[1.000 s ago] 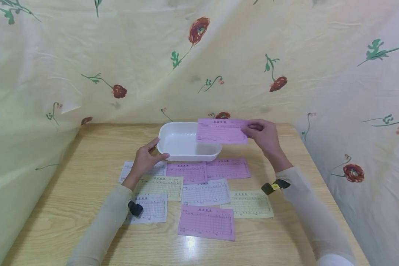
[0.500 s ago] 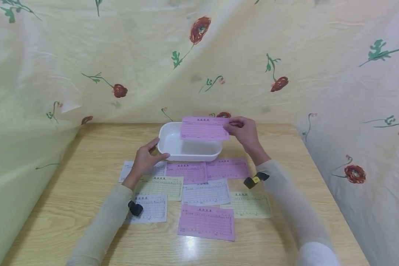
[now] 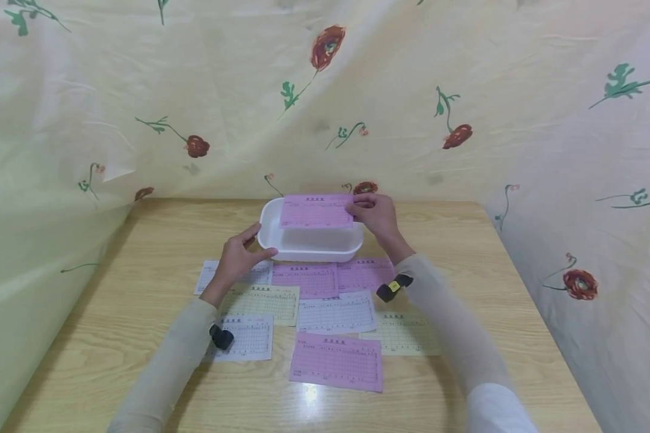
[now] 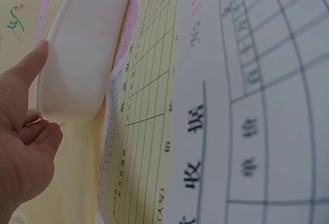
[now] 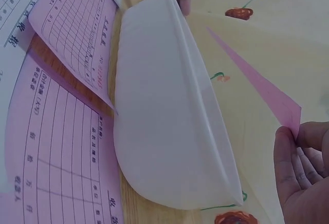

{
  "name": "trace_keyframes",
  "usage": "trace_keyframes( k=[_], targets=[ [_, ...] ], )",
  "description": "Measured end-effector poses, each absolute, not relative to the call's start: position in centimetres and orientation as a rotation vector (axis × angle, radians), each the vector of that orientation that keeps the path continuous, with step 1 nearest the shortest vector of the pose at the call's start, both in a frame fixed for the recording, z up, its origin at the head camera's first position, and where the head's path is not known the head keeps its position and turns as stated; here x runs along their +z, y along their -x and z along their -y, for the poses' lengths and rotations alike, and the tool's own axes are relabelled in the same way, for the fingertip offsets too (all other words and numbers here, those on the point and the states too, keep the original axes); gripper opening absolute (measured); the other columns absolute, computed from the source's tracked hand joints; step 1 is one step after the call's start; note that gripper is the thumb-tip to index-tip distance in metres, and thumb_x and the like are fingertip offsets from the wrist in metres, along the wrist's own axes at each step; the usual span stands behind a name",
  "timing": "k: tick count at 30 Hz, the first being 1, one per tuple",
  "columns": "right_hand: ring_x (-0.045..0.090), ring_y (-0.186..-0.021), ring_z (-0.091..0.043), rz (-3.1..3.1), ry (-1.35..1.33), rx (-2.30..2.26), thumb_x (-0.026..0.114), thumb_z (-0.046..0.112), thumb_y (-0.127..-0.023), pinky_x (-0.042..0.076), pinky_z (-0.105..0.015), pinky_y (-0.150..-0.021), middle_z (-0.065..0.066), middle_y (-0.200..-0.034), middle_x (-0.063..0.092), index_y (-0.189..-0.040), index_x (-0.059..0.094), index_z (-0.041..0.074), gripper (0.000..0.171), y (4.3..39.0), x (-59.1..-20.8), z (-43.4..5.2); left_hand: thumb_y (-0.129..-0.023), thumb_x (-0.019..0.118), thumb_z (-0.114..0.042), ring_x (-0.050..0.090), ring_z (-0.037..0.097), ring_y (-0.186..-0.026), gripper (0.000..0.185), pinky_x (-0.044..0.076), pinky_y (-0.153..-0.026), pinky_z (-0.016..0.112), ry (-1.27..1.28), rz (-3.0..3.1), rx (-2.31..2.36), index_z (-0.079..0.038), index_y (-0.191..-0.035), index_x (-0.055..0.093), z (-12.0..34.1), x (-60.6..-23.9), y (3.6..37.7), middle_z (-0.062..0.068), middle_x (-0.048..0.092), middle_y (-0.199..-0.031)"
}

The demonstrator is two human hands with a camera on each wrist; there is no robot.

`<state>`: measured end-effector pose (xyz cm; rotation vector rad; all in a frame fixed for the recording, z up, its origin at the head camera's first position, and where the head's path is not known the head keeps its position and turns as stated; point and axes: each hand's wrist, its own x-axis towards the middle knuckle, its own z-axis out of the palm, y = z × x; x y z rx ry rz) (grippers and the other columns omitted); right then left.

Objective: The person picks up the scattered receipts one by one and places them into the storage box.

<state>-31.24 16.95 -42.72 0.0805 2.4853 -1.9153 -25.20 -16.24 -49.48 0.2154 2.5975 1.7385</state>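
A pink receipt slip (image 3: pixel 316 211) is pinched at its right edge between the thumb and fingers of my right hand (image 3: pixel 375 214). It hangs over a white plastic tray (image 3: pixel 325 255), overlapping the tray's far rim in the head view. From the right wrist, the slip (image 5: pixel 267 94) appears almost edge-on, apart from the tray's rim. My left hand (image 3: pixel 239 255) grips the tray's left end, thumb on the near rim and fingers at the side. In the left wrist view, that hand (image 4: pixel 25 126) has its thumb against the rim and its other fingers curled below.
In front of the tray, several receipt slips lie spread on the wooden table (image 3: pixel 114 337): pink (image 3: pixel 336 364), white (image 3: pixel 336 314), and yellow (image 3: pixel 406 334), some overlapping. A flowered cloth (image 3: pixel 238 96) hangs behind the table and along both sides.
My right hand has carried the pink receipt slip leftward, from over the tray's right end to above its middle. The left hand keeps its grip on the tray.
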Motion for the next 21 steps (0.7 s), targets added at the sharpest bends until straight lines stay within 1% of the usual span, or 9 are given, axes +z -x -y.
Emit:
trace_keyframes(
  k=[5, 8, 11, 14, 18, 21],
  targets=[
    [0.075, -0.094, -0.026, -2.486, -0.108, -1.902, 0.078, 0.007, -0.091, 0.066, -0.028, -0.079, -0.021, -0.112, 0.073, -0.121, 0.07, -0.002, 0.033, 31.7, -43.4, -16.2, -0.079, 0.089, -0.039, 0.035, 0.028, -0.15, 0.097, 0.04, -0.12, 0.036, -0.214, -2.596, 1.732, -0.003, -0.155, 0.039, 16.4, -49.6, 25.3, 0.011, 0.034, -0.164],
    [0.075, -0.095, -0.028, -2.518, -0.124, -1.856, 0.078, 0.009, -0.091, 0.066, -0.028, -0.078, -0.019, -0.112, 0.074, -0.122, 0.071, 0.0, 0.033, 31.9, -43.5, -15.8, -0.079, 0.089, -0.038, 0.035, 0.028, -0.15, 0.098, 0.04, -0.12, 0.035, -0.197, -2.592, 1.728, -0.003, -0.155, 0.039, 16.4, -49.6, 25.4, 0.01, 0.033, -0.164],
    [0.075, -0.097, -0.029, -2.526, -0.112, -1.839, 0.078, 0.009, -0.091, 0.066, -0.028, -0.078, -0.02, -0.112, 0.074, -0.121, 0.07, -0.002, 0.033, 31.9, -43.5, -15.4, -0.079, 0.089, -0.037, 0.035, 0.027, -0.15, 0.097, 0.04, -0.121, 0.035, -0.184, -2.589, 1.723, -0.004, -0.155, 0.038, 16.4, -49.5, 25.4, 0.01, 0.033, -0.164],
    [0.075, -0.097, -0.03, -2.514, -0.107, -1.84, 0.078, 0.007, -0.091, 0.066, -0.03, -0.08, -0.021, -0.113, 0.074, -0.121, 0.07, -0.002, 0.033, 32.0, -43.6, -15.1, -0.079, 0.089, -0.036, 0.035, 0.028, -0.15, 0.097, 0.04, -0.12, 0.035, -0.18, -2.589, 1.722, -0.003, -0.155, 0.038, 16.3, -49.4, 25.4, 0.01, 0.033, -0.164],
    [0.076, -0.095, -0.028, -2.52, -0.111, -1.805, 0.077, 0.008, -0.092, 0.065, -0.038, -0.087, -0.02, -0.112, 0.074, -0.123, 0.07, -0.001, 0.033, 32.2, -43.9, -14.8, -0.079, 0.089, -0.035, 0.036, 0.028, -0.15, 0.097, 0.04, -0.12, 0.036, -0.183, -2.592, 1.727, -0.003, -0.155, 0.038, 16.3, -49.4, 25.3, 0.011, 0.033, -0.164],
    [0.076, -0.095, -0.028, -2.541, -0.104, -1.761, 0.077, 0.009, -0.092, 0.065, -0.038, -0.087, -0.019, -0.113, 0.074, -0.123, 0.07, 0.0, 0.033, 32.3, -44.0, -14.6, -0.079, 0.089, -0.035, 0.036, 0.029, -0.15, 0.097, 0.04, -0.12, 0.036, -0.186, -2.591, 1.729, -0.004, -0.155, 0.038, 16.2, -49.3, 25.2, 0.011, 0.033, -0.164]
  ],
)
